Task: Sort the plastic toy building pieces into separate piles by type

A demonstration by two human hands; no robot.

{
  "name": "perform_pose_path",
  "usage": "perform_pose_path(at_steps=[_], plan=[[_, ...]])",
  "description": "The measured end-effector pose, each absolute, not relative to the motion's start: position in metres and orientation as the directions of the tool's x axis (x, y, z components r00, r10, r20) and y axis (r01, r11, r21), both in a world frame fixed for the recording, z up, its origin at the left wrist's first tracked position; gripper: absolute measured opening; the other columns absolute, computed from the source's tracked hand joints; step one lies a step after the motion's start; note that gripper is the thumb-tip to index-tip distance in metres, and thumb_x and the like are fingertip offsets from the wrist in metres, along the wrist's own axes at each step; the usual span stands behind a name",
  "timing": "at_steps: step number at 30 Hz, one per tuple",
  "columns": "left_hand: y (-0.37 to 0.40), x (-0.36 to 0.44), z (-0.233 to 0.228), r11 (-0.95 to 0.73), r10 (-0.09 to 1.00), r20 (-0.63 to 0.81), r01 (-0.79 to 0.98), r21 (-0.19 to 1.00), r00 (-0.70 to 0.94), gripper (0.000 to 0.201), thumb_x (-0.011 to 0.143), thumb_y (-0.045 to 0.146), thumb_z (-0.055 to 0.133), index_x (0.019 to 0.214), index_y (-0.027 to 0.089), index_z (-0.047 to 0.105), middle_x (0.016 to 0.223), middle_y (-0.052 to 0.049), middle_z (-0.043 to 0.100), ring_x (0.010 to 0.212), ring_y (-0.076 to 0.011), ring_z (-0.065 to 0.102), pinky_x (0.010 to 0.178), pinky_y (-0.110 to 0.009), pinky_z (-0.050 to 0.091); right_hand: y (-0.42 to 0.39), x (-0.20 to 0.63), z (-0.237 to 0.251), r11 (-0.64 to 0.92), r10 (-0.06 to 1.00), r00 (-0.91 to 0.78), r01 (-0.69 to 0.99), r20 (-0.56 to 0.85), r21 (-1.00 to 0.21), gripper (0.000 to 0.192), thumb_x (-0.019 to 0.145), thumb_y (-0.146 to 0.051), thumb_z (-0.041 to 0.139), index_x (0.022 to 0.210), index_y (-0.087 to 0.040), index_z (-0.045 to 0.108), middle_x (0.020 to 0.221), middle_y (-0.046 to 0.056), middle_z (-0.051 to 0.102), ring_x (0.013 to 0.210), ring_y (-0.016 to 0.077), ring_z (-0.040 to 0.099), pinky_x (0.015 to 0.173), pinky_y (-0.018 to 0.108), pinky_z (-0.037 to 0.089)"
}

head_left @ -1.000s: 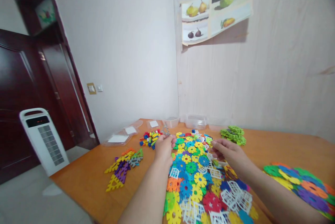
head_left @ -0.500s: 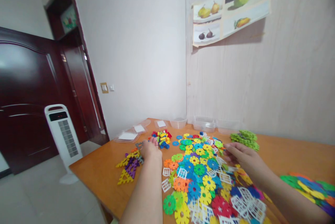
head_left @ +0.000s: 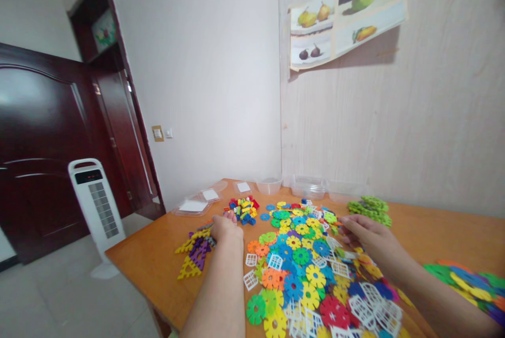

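My left hand is closed, fingers curled, over the far end of a pile of yellow, purple and grey triangular pieces. Whatever its fingers hold is hidden behind the hand. Just beyond it lies a heap of small red, yellow and blue building blocks. At the right edge of a broad spread of snowflake discs, my right hand has its thumb and fingers drawn together. A bit of orange shows by those fingertips, too small to make out. White plastic window pieces lie among the discs.
Clear plastic tubs stand along the wall, with lids at the table's far left. Green pieces are piled behind my right hand. More coloured flat pieces lie at the right. A white tower fan stands on the floor.
The fingers of my left hand have curled in, and the hand has shifted slightly to the left. My right hand has stayed almost where it was.
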State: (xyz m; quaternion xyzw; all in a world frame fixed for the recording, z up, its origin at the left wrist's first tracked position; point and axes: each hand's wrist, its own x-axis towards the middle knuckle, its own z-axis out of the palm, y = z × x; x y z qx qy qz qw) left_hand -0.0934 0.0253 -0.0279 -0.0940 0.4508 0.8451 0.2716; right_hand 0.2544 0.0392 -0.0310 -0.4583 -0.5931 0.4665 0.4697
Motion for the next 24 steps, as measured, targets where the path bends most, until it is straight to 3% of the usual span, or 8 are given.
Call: perform_pose_path(at_steps=[5, 10, 17, 24], plan=[[0.024, -0.087, -0.024, -0.416, 0.402, -0.357, -0.515, 0.749, -0.843, 0.007, 0.082, 0.027, 0.044, 0.082, 0.021, 0.047, 0.094, -0.007, 0.063, 0.087, -0.0161, 0.068, 0.067, -0.022, 0.052, 0.042, 0.253, -0.034, 0.135, 0.982, -0.141, 0.056, 0.126, -0.989, 0.03, 0.077, -0.052, 0.064, 0.077, -0.022, 0.061, 0.064, 0.001, 0.063, 0.056, 0.0149, 0.055, 0.053, 0.027, 0.042], [0.027, -0.07, -0.015, -0.373, 0.481, -0.245, -0.449, 0.812, -0.842, 0.01, 0.084, 0.03, 0.047, 0.087, 0.021, 0.051, 0.094, -0.004, 0.066, 0.075, -0.0109, 0.066, 0.061, -0.019, 0.046, 0.046, 0.255, -0.03, 0.17, 0.984, -0.067, 0.071, 0.165, -0.983, 0.03, 0.076, -0.051, 0.062, 0.076, -0.021, 0.058, 0.06, -0.002, 0.058, 0.053, 0.013, 0.053, 0.051, 0.025, 0.041], [0.029, -0.037, -0.009, -0.287, 0.68, -0.095, -0.383, 0.878, -0.727, 0.015, 0.079, 0.031, 0.057, 0.085, 0.017, 0.06, 0.075, -0.002, 0.068, 0.054, -0.0091, 0.06, 0.052, -0.019, 0.039, 0.071, 0.277, -0.045, 0.163, 0.98, 0.03, 0.442, 0.196, -0.882, 0.026, 0.081, -0.044, 0.047, 0.077, -0.02, 0.057, 0.065, 0.001, 0.06, 0.055, 0.0139, 0.055, 0.051, 0.024, 0.04], [0.019, -0.01, -0.008, -0.237, 0.784, 0.116, -0.121, 0.964, -0.61, 0.02, 0.076, 0.036, 0.065, 0.079, 0.016, 0.062, 0.069, -0.002, 0.069, 0.053, -0.0096, 0.059, 0.054, -0.02, 0.041, 0.071, 0.289, -0.052, 0.091, 0.99, -0.001, 0.756, 0.138, -0.648, 0.017, 0.074, -0.031, 0.06, 0.062, -0.02, 0.06, 0.056, 0.001, 0.06, 0.054, 0.0147, 0.053, 0.052, 0.025, 0.028]])
